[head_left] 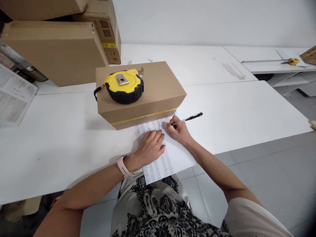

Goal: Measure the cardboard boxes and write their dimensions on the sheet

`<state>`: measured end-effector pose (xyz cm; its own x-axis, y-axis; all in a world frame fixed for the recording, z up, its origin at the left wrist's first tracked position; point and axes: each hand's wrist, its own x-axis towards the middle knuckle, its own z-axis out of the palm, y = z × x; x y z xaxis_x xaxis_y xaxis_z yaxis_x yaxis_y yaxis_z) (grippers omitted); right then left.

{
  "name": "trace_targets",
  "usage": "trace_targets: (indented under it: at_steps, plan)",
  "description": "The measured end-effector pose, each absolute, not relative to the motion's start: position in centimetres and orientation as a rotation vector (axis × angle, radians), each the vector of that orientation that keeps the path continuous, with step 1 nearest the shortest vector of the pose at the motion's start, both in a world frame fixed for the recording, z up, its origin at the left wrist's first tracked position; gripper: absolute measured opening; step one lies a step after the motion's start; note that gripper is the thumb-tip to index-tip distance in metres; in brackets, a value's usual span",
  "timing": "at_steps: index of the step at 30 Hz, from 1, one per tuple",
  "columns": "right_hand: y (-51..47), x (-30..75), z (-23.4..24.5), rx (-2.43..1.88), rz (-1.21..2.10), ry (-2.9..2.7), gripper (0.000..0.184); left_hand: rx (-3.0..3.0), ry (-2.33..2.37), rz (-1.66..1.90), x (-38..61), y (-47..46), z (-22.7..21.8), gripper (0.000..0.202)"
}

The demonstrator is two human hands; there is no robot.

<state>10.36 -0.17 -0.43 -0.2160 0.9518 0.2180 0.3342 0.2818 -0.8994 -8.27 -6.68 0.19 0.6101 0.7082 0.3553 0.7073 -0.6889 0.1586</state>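
Observation:
A printed sheet (172, 158) lies at the front edge of the white table (61, 131), its far end tucked under a small cardboard box (158, 89). My left hand (150, 147) rests flat on the sheet, fingers stretched out, a pink watch on its wrist. My right hand (179, 131) is closed on a black and silver pen (189, 118), with the tip on the paper close to the box. A yellow and black tape measure (124, 86) sits on top of the box, its hook sticking out.
Large cardboard boxes (56, 49) are stacked at the back left. Printed papers (13, 95) lie at the left edge. A second table (266, 62) at the back right carries another yellow tape measure (293, 61) with its blade pulled out. Grey floor tiles (271, 171) lie to my right.

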Motion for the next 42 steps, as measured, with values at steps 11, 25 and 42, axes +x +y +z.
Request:
trace_targets:
  at_steps: [11, 25, 42]
  plan:
    - [-0.13, 10.47, -0.55, -1.171, 0.937, -1.708, 0.017, 2.812, 1.232, 0.606, -8.39, -6.65, 0.23, 0.035]
    - [-0.19, 10.44, -0.68, -1.187, 0.909, -1.74, 0.016, 2.835, 1.236, 0.616, -8.3, -6.69, 0.41, 0.035]
    - [-0.05, 10.57, -0.6, -1.189, 0.915, -1.727, 0.017, 2.838, 1.234, 0.606, -8.27, -6.71, 0.33, 0.037]
